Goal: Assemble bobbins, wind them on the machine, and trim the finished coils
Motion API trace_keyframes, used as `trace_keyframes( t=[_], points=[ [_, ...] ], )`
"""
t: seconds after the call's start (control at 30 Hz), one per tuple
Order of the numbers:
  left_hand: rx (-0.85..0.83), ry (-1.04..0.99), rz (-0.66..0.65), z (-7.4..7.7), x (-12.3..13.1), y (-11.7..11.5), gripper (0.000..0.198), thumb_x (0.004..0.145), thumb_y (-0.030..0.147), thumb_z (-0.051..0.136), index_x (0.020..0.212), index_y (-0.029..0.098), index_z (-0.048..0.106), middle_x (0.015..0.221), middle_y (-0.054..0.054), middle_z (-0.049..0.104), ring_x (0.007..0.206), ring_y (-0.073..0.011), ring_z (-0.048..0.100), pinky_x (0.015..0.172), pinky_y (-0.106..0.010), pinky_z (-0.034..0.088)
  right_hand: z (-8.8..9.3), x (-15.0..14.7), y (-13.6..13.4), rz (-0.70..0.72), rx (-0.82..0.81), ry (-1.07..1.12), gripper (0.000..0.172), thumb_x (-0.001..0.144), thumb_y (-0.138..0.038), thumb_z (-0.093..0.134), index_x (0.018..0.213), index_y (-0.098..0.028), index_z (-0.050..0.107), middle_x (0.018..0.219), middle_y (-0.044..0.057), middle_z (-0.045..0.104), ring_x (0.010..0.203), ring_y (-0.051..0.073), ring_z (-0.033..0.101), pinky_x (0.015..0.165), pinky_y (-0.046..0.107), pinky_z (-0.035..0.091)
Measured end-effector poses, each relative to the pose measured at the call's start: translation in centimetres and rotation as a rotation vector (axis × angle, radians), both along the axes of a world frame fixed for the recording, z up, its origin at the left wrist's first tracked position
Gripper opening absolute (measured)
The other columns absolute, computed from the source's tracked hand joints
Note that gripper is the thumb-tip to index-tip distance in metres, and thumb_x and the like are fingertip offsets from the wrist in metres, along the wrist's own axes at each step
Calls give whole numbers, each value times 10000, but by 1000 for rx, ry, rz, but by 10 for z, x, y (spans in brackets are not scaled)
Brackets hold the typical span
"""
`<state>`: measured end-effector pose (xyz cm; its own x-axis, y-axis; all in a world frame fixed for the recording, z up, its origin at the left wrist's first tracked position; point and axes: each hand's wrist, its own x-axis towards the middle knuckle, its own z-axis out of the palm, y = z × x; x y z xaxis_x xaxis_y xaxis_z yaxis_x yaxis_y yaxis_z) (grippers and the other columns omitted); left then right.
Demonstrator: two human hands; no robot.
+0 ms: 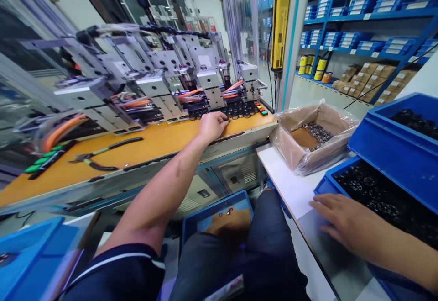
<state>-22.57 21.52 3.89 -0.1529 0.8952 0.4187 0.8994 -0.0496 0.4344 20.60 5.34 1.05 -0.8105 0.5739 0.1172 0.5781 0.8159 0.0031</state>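
My left hand reaches forward over the orange bench top to a row of small black round parts at the foot of the grey machine. Its fingers are curled at that row; what they pinch is hidden. My right hand lies flat with fingers spread on the white table, just beside a blue bin of black ring-shaped parts. It holds nothing.
A plastic-lined cardboard box with dark parts stands on the white table. A second blue bin is stacked behind the first. Pliers lie on the bench. A blue tray sits below by my knees. Blue shelving fills the right.
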Motion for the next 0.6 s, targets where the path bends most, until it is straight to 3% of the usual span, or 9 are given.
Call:
trace_keyframes(
  t=[0.1,0.23,0.3,0.4,0.5,0.6],
  points=[
    [5,16,-4,3,0,-7,326,942,401,576,1094,119,638,991,-55,689,879,-186,664,830,-389,548,12,38,25,-151,23,68,307,915,-252,548,1197,-191,652,1195,114,683,1019,257,688,890,402,570],
    [50,79,10,22,24,-12,348,942,288,543,1190,57,622,999,-93,735,843,-195,650,870,-379,500,1,82,52,-532,-77,-61,351,907,-250,534,1211,-126,657,1184,164,676,1012,307,690,914,457,549],
    [62,119,-40,34,56,0,363,925,283,545,1220,87,625,1035,-100,740,873,-222,651,874,-371,478,-8,83,58,-617,-203,-182,397,893,-162,522,1270,-96,623,1213,197,654,1045,306,684,926,435,537],
    [-3,201,-219,42,126,32,357,878,298,613,1211,174,646,1146,-101,714,1046,-281,638,922,-385,456,-18,71,62,-623,-306,-263,453,881,-84,487,1319,-126,593,1231,194,629,1057,270,683,892,367,534],
    [-207,301,-411,32,196,68,317,840,290,684,1126,154,677,1091,-123,708,1056,-301,645,914,-413,485,-21,67,63,-635,-301,-285,384,858,-67,496,1190,-166,664,1120,147,659,952,244,705,782,315,528],
    [-346,319,-501,11,245,100,317,896,345,651,1133,135,642,1109,-99,673,988,-236,659,857,-413,553,-18,73,61,-631,-331,-290,320,843,-27,467,1013,-178,692,994,96,683,870,207,711,718,266,492]
  ],
)
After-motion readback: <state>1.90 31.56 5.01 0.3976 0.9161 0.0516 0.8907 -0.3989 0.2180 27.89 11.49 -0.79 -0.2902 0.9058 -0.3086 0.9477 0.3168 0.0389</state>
